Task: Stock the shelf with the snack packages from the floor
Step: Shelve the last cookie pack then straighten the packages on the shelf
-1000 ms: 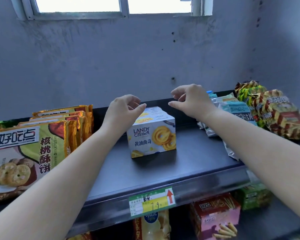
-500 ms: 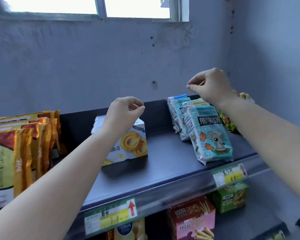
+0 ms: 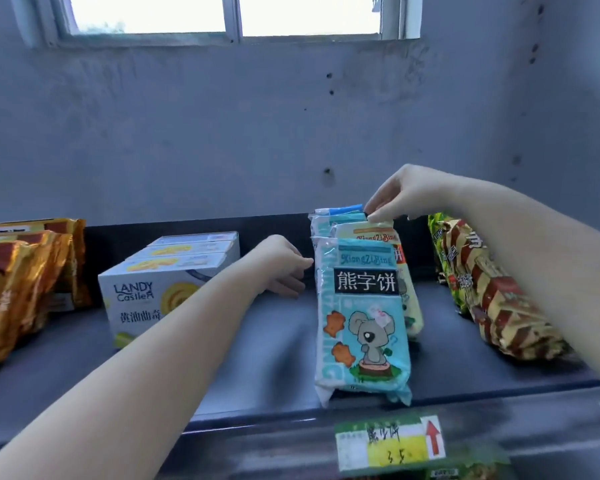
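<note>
1. Compared with half a second ago, my right hand [image 3: 407, 195] has come down from the air onto the top of the row of blue bear biscuit bags [image 3: 362, 313], and my left hand [image 3: 281, 265] has left the biscuit boxes [image 3: 160, 282] and now sits just beside the left side of that row.
2. My right grip pinches the top edge of a bag near the back of the row, with the thumb and fingers curled on it.
3. My left grip holds nothing; the fingers are loosely curled and point at the bags, very near them, but I cannot tell if they touch.
4. These bags stand upright, one behind the other, on the dark shelf [image 3: 257, 375], and the front bag reaches near the front edge.
5. On the left of the boxes stand orange cookie bags [image 3: 18, 289].
6. On the right of the blue bags lie green and red striped bags [image 3: 492, 292], partly under my right arm.
7. Below the front bag a green and yellow price label [image 3: 390, 445] sits on the shelf edge.
</note>
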Tool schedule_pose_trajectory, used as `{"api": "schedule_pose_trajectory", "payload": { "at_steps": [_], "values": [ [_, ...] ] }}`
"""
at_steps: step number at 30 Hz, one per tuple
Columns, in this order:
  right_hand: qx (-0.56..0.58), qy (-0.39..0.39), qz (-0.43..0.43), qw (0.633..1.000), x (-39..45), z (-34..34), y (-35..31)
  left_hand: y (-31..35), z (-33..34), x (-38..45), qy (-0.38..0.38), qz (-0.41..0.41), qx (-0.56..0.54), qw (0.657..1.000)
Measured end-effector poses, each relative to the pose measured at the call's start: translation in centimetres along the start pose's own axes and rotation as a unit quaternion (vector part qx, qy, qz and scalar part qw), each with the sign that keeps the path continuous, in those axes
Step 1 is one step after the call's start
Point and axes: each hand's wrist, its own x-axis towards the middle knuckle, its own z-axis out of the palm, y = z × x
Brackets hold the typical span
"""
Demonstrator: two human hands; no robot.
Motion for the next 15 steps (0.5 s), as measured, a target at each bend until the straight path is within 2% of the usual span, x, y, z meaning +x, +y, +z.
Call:
{"api": "schedule_pose_trajectory", "payload": {
  "at_steps": [4,12,15],
  "values": [
    [-0.019,-0.014,-0.039,0.999,0.9,0.9,1.0,0.2,1.2,0.0,-0.034,-0.036,-0.050,0.998],
    [-0.007,0.022,-0.105,0.994,1.3,1.9,1.3,1.1,2.3,0.9,0.057,-0.025,-0.043,0.997],
    [0.002,0.054,-0.122,0.991,1.5,2.2,1.2,0.0,2.1,1.1,0.039,-0.022,-0.052,0.998]
  ]
}}
